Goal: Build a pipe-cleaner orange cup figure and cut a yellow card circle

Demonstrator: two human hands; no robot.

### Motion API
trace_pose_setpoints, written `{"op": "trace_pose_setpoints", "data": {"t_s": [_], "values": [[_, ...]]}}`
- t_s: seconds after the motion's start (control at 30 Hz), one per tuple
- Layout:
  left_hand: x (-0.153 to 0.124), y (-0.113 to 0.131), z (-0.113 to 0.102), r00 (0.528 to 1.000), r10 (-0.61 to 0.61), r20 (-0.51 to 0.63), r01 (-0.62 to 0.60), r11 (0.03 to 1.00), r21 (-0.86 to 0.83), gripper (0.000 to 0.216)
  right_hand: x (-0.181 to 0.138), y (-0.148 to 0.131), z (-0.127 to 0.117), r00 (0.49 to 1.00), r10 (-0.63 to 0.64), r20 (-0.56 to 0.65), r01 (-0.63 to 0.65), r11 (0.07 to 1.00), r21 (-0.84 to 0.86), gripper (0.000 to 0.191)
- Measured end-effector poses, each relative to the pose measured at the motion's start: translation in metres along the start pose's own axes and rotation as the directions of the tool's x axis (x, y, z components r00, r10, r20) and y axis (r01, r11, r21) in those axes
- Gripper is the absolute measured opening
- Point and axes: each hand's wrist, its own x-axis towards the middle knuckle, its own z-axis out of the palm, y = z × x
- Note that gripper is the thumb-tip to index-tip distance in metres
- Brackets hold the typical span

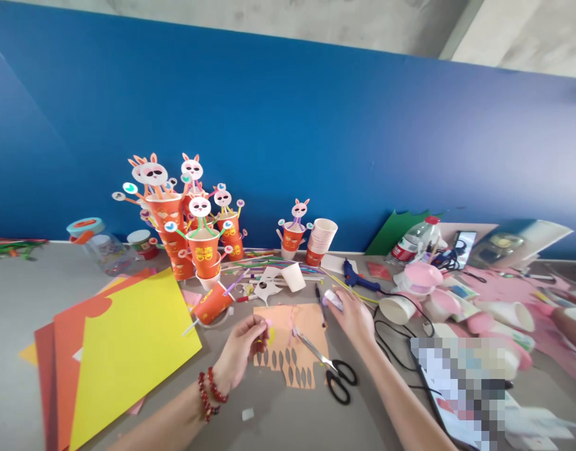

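Observation:
My left hand, with red bead bracelets at the wrist, is closed in a pinch on a small pink paper piece. It hovers over the left side of a peach paper sheet with several leaf-shaped gaps along its lower part. In my right hand is a white and lilac glue stick, gripped just right of the sheet. Black-handled scissors lie partly on the paper, between both hands. A dark pen rests beside the glue stick.
Rabbit-topped red cups stand at the back left; stacked cups are at the centre. A blue glue gun trails a black cord. Coloured sheets lie left, a phone right. Another person's arm reaches in at far right.

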Motion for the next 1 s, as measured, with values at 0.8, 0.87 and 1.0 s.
{"op": "trace_pose_setpoints", "data": {"t_s": [0.8, 0.87, 1.0], "values": [[-0.002, -0.004, -0.013, 0.881, 0.472, 0.046, -0.408, 0.705, 0.58, 0.009, -0.063, -0.109, 0.012, 0.869, -0.284, 0.405, -0.068, 0.743, 0.666, 0.016], [-0.006, -0.003, -0.011, 0.875, 0.479, 0.068, -0.429, 0.705, 0.565, 0.011, -0.064, -0.109, 0.011, 0.862, -0.286, 0.418, -0.063, 0.758, 0.649, 0.018], [-0.009, -0.004, -0.009, 0.899, 0.432, 0.071, -0.407, 0.765, 0.498, 0.017, -0.064, -0.108, 0.01, 0.862, -0.291, 0.415, -0.045, 0.771, 0.636, 0.019]]}}
